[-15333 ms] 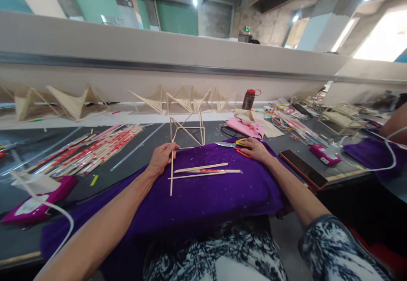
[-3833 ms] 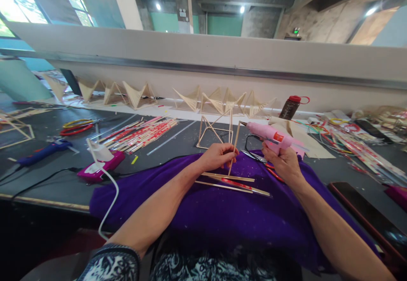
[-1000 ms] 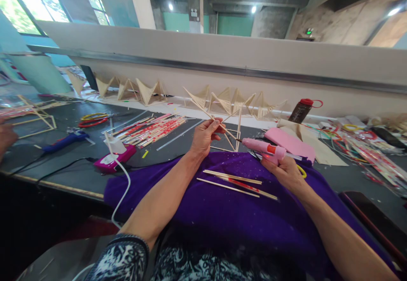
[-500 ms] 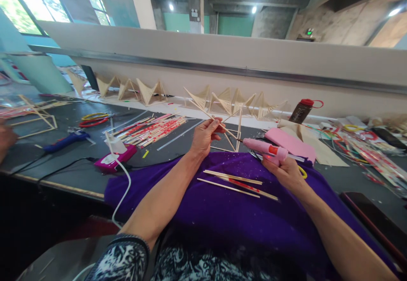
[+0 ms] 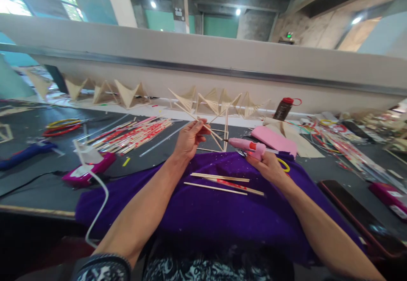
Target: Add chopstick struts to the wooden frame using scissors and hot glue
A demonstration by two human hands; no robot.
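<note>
My left hand point(image 5: 188, 140) pinches a thin wooden stick that belongs to, or crosses, an open stick frame point(image 5: 226, 122) just past the cloth's far edge. Whether that stick is joined to the frame cannot be made out. In my right hand point(image 5: 269, 167) is a pink hot glue gun point(image 5: 243, 144), a small red light glowing on it. Its nozzle points left, at or very near the frame's lower corner. Several loose wooden sticks point(image 5: 216, 188), some with red wrapping among them, lie on the purple cloth point(image 5: 203, 217) below my hands.
Finished stick models point(image 5: 127, 94) line the wall. Left are wrapped sticks point(image 5: 143, 134), a magenta power strip point(image 5: 87, 172) with a white cable, and a blue glue gun point(image 5: 27, 154). Right are a pink case point(image 5: 273, 140), a bottle point(image 5: 283, 109) and a dark phone point(image 5: 352, 213).
My view has turned right, so everything sits further left in the picture. Another person's hand at the left edge is out of view now. My grips look the same.
</note>
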